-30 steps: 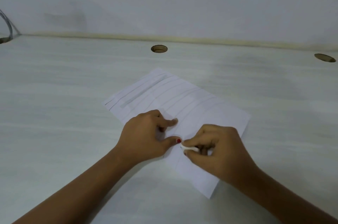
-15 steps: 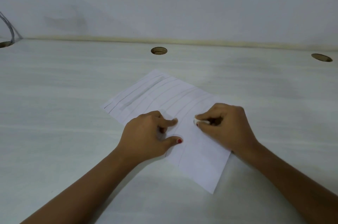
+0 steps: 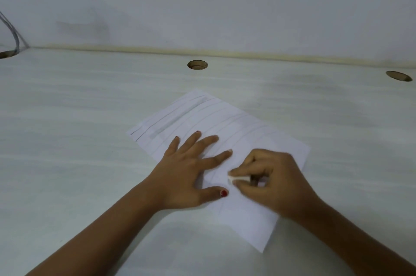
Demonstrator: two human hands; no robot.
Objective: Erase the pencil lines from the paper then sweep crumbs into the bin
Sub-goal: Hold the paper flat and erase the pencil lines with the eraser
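1. Centrally, the paper (image 3: 247, 219) lay flat on the pale table (image 3: 67, 140). It was set at a slant, with its near corner pointing to the lower right of the frame.
2. Pencil lines (image 3: 171, 116) ran across the upper half of the sheet. Those near its upper-left corner were darkest, with a smudged grey band among them.
3. The left hand (image 3: 186, 174) rested palm-down on the sheet at mid-frame. Its fingers were straight and spread, grasping nothing and pressing the paper to the table.
4. The right hand (image 3: 274, 183) sat just to the right of the left, its thumb and forefinger pinched on a small white eraser (image 3: 238, 179).
5. The eraser's exposed end lay against the sheet, between the left forefinger and the left thumb.
6. Red varnish showed on the left thumbnail (image 3: 224, 193).
7. Round holes were noted in the table: one at upper centre (image 3: 197, 64) and one at upper right (image 3: 398, 76). A third (image 3: 5, 54) was cut off by the left edge, with a grey cable (image 3: 13, 34) entering it.
8. A plain pale wall (image 3: 225, 5) filled the top of the frame.
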